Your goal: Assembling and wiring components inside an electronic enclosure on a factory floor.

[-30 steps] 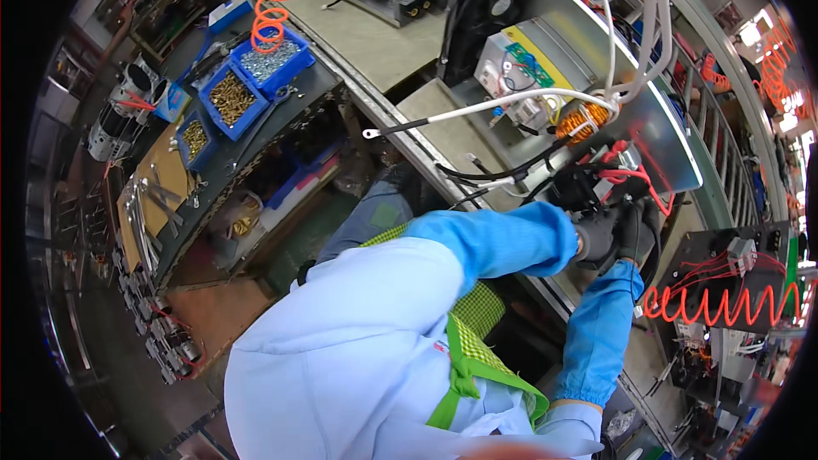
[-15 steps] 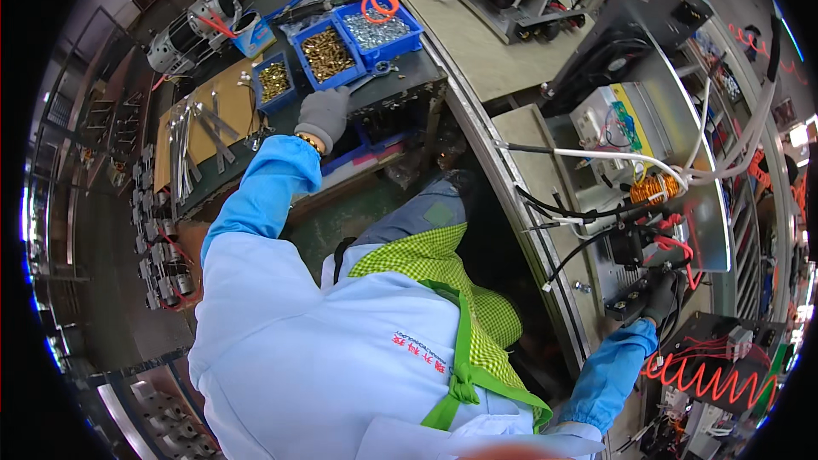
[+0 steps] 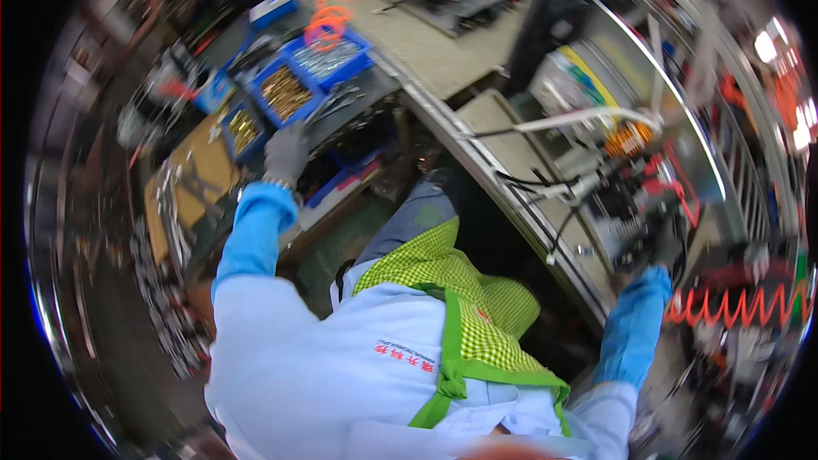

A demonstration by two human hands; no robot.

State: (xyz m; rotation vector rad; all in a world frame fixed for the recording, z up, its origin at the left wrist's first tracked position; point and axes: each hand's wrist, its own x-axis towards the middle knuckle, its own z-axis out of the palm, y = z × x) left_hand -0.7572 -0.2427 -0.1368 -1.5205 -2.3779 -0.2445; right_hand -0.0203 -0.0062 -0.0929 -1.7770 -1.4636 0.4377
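Observation:
My left hand (image 3: 288,153), in a grey glove, is at the front edge of the dark bench, just below a blue bin (image 3: 302,114) of copper-coloured fasteners. Beside it is a smaller blue bin (image 3: 250,152) of brass-coloured pieces. Motion blurs its fingers, and I cannot see anything held. Far to the right, my right hand (image 3: 668,245), in a dark glove, reaches to the lower edge of an upright metal chassis (image 3: 682,123), next to black parts and red wires. Its fingers are smeared and partly hidden. An orange copper coil (image 3: 629,140) sits on the chassis above that hand.
Another blue bin (image 3: 351,71) holds silvery hardware, with an orange coiled hose (image 3: 328,21) hanging over it. Metal strips (image 3: 175,204) lie on cardboard at left. A metal-edged conveyor rail (image 3: 511,204) runs between bench and chassis. A red coiled cable (image 3: 737,305) stretches across lower right.
The whole view has turned and become blurred, with the bench and bins shifting left in it. My left hand stays by the bins and my right hand stays at the chassis.

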